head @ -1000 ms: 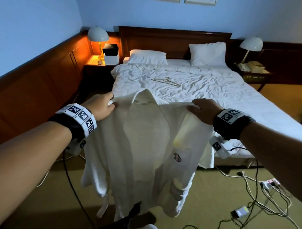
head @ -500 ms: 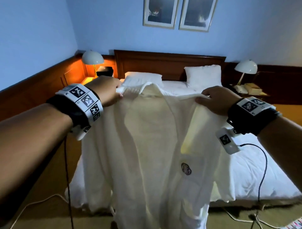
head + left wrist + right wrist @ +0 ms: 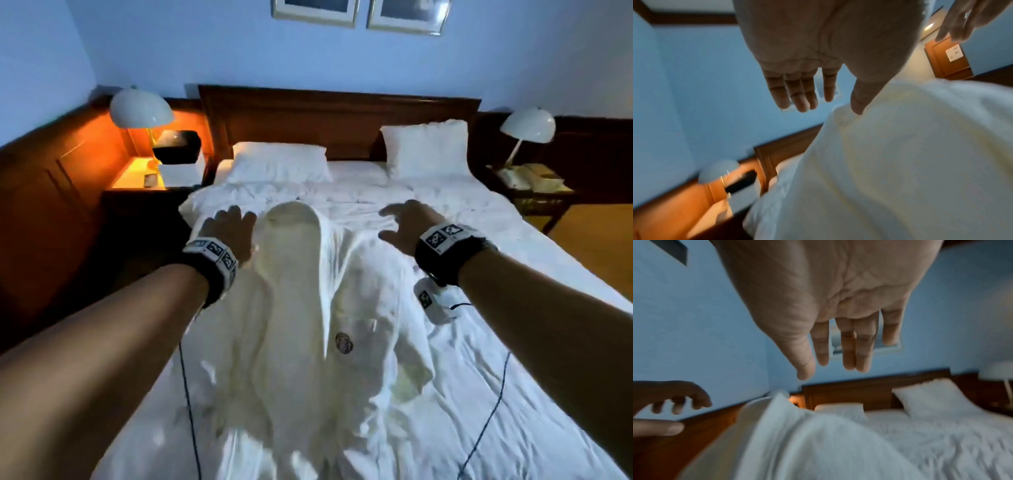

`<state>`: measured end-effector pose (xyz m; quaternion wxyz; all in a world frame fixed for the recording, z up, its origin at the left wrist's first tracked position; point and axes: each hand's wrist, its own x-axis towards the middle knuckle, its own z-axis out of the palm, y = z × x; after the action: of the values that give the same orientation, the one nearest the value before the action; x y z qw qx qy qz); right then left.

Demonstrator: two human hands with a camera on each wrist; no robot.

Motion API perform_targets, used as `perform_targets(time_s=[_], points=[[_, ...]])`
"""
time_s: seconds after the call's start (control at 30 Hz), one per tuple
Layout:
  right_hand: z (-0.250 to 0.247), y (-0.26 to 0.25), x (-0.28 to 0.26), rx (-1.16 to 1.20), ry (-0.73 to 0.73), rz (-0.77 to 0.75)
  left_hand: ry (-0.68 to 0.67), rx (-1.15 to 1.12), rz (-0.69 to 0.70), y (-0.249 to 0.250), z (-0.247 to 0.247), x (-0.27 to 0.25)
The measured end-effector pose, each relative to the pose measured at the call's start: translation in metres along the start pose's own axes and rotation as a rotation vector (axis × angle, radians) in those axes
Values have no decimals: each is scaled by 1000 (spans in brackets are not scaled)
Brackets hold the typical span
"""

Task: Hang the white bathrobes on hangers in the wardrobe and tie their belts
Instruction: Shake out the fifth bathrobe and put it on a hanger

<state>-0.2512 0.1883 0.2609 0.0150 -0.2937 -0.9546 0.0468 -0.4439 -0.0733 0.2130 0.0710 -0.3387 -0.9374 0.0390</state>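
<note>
The white bathrobe [image 3: 301, 325] with a round crest on its chest is spread lengthwise over the bed [image 3: 513, 394], its collar end still puffed up and blurred. It also shows in the left wrist view as a pale bulge [image 3: 890, 162] and in the right wrist view [image 3: 797, 443]. My left hand [image 3: 229, 229] hovers just left of the collar, fingers straight, holding nothing [image 3: 803, 91]. My right hand [image 3: 404, 222] is spread above the bed to the right of the robe, also empty [image 3: 838, 345]. The hanger seen earlier on the bed is hidden.
Two pillows [image 3: 277, 166] lean at the wooden headboard [image 3: 339, 116]. A lit lamp [image 3: 140, 108] and a black box [image 3: 176, 145] stand on the left nightstand. A second lamp [image 3: 527, 125] and a phone sit at the right. Cables [image 3: 188, 394] trail from my wrists.
Both hands let go of the robe's shoulders. The robe, held up in the air before, has dropped forward onto the bed, covering the spot where the hanger lay.
</note>
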Motion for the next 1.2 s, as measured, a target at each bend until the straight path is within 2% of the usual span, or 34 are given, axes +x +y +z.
perform_targets(time_s=[0.1, 0.23, 0.3, 0.43, 0.5, 0.67, 0.83, 0.9, 0.97, 1.07, 1.13, 1.2], points=[[93, 12, 25, -35, -252, -49, -214, -31, 46, 17, 87, 9], [186, 36, 58, -1, -475, -27, -443, -153, 15, 50, 175, 17], [221, 45, 73, 11, -544, -46, -546, -222, 4, 64, 207, 23], [286, 72, 125, 28, -634, -42, -649, -268, -24, 85, 272, 47], [317, 84, 157, 65, -675, -5, -678, -284, -85, 93, 306, 68], [385, 107, 225, 142, -702, 99, -734, -335, -156, 111, 377, 123], [447, 116, 297, 70, -697, 81, -771, -449, -259, 133, 447, 166], [469, 116, 330, 69, -635, 54, -811, -385, -248, 135, 474, 182], [484, 116, 360, 65, -585, 47, -920, -292, -201, 137, 497, 192], [501, 120, 400, 7, -533, 15, -1013, -271, -169, 137, 528, 208], [504, 129, 423, -60, -493, -66, -1057, -278, -187, 137, 538, 214], [506, 141, 451, -123, -444, -123, -1095, -230, -147, 138, 546, 217]])
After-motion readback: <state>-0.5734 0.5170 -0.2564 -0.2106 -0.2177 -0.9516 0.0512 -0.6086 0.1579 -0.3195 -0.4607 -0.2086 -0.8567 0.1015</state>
